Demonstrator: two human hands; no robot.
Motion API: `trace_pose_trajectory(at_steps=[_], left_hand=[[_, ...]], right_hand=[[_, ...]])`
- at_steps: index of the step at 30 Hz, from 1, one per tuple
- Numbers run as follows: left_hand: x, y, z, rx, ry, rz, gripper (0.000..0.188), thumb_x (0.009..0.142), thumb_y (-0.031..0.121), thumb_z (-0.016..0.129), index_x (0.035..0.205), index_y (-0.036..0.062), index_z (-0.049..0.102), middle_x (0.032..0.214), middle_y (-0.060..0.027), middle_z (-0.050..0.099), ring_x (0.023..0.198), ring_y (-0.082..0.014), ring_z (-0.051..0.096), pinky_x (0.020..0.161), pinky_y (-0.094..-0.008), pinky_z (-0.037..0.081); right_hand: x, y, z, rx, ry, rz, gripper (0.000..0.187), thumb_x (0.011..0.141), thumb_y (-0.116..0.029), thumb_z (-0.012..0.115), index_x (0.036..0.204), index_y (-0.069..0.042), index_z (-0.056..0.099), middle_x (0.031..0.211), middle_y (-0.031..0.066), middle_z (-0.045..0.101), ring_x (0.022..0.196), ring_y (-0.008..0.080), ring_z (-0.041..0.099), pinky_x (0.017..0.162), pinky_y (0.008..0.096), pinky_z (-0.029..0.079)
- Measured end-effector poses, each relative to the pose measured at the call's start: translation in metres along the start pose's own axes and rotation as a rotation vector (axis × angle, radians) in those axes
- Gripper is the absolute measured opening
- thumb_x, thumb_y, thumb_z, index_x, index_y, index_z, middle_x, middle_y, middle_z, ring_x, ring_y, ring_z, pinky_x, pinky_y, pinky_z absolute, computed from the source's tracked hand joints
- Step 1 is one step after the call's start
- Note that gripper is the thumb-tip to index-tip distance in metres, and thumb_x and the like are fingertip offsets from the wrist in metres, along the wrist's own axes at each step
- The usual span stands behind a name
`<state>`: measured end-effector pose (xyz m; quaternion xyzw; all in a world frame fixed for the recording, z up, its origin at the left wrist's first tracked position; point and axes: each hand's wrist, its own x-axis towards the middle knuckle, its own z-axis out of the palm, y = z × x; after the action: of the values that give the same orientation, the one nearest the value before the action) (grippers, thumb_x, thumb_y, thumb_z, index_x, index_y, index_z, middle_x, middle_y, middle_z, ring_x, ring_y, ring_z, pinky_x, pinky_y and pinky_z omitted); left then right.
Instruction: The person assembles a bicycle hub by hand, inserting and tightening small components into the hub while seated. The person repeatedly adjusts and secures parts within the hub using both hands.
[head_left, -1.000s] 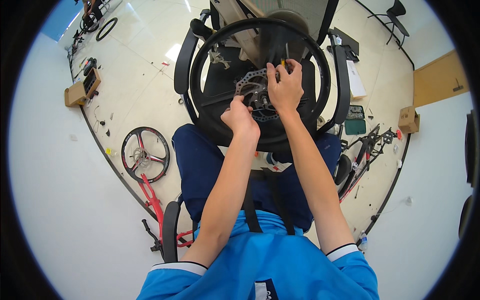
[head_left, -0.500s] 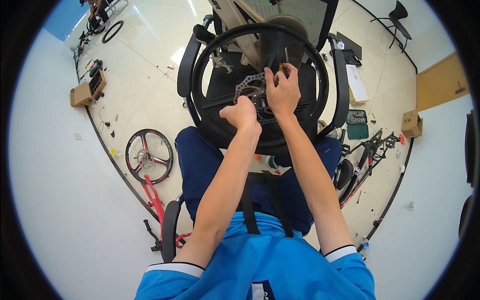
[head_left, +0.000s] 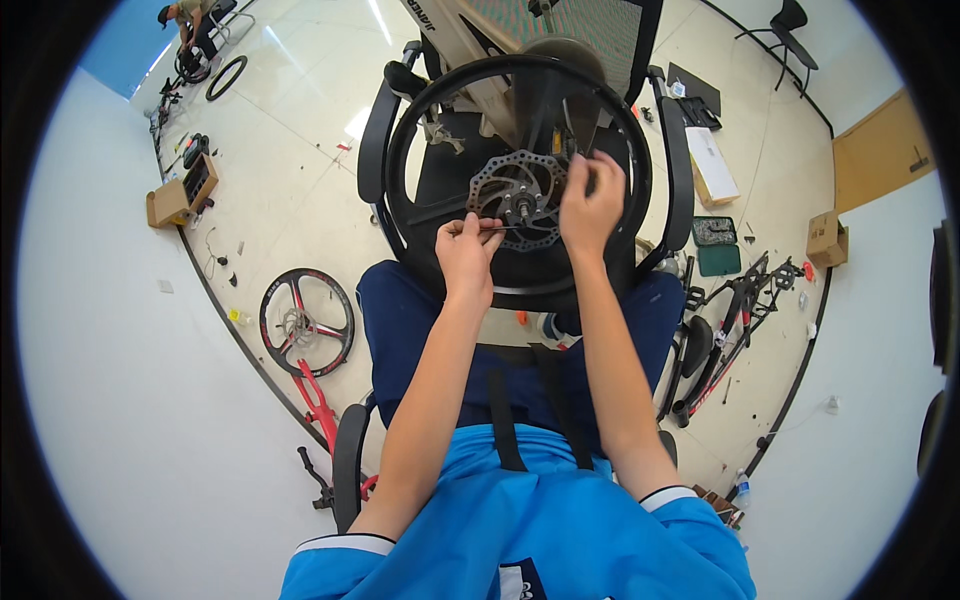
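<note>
A black bicycle wheel lies across a black office chair in front of me. Its silver brake disc faces up around the hub axle. My left hand is closed in a pinch at the disc's lower left, shut on a thin metal rod that reaches over the disc. To the right of the disc is my right hand, raised above the wheel with thumb and fingers curled together. Motion blurs its fingertips, and anything between them is too small to make out.
A pale bike frame stands behind the wheel, beside the armrests. A red-spoked wheel lies on the left floor, a dark bike frame on the right. A green case lies open nearby. Another person works far left.
My left hand has drawn back toward me, uncovering the disc, and the thin rod now shows in it. My right hand has shifted right and slightly nearer, away from the hub area.
</note>
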<state>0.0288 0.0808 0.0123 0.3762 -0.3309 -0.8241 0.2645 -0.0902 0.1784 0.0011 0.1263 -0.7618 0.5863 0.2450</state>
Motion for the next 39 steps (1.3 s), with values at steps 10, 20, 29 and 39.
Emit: trace_pose_trajectory(at_steps=[10, 20, 29, 39], left_hand=[[-0.011, -0.036, -0.043, -0.149, -0.106, -0.122, 0.011, 0.105, 0.006, 0.051, 0.106, 0.0016, 0.041, 0.113, -0.0215, 0.062, 0.110, -0.0331, 0.066, 0.101, -0.0454, 0.057], [-0.041, -0.077, -0.028, -0.118, -0.177, -0.066, 0.018, 0.102, 0.014, 0.062, 0.106, 0.0049, 0.048, 0.111, -0.0189, 0.068, 0.103, -0.0230, 0.069, 0.092, -0.0344, 0.057], [-0.045, -0.082, -0.005, 0.132, -0.215, -0.255, 0.022, 0.108, 0.026, 0.052, 0.114, 0.0056, 0.048, 0.080, -0.0039, 0.063, 0.069, -0.0110, 0.062, 0.063, -0.0277, 0.050], [-0.057, -0.098, 0.012, 0.117, -0.369, -0.223, 0.037, 0.104, 0.013, 0.057, 0.138, 0.0021, 0.051, 0.129, -0.0049, 0.060, 0.116, -0.0116, 0.058, 0.093, -0.0267, 0.049]], right_hand=[[-0.093, -0.030, -0.023, 0.181, -0.287, 0.507, 0.021, 0.092, -0.014, 0.074, 0.091, 0.004, 0.065, 0.083, 0.0076, 0.069, 0.071, 0.0095, 0.066, 0.063, 0.0252, 0.054], [-0.076, -0.024, -0.042, 0.491, -0.267, 0.681, 0.016, 0.093, -0.008, 0.072, 0.100, 0.007, 0.069, 0.086, 0.0096, 0.073, 0.069, 0.0110, 0.067, 0.061, 0.0235, 0.054], [-0.043, -0.014, -0.045, -0.036, -0.448, 0.088, 0.015, 0.089, -0.012, 0.074, 0.088, 0.003, 0.070, 0.069, 0.0104, 0.069, 0.058, 0.0146, 0.066, 0.055, 0.0283, 0.050], [-0.040, -0.008, -0.044, -0.205, -0.492, -0.273, 0.009, 0.085, -0.006, 0.071, 0.085, 0.000, 0.065, 0.076, 0.0119, 0.063, 0.066, 0.0292, 0.065, 0.059, 0.0364, 0.051]])
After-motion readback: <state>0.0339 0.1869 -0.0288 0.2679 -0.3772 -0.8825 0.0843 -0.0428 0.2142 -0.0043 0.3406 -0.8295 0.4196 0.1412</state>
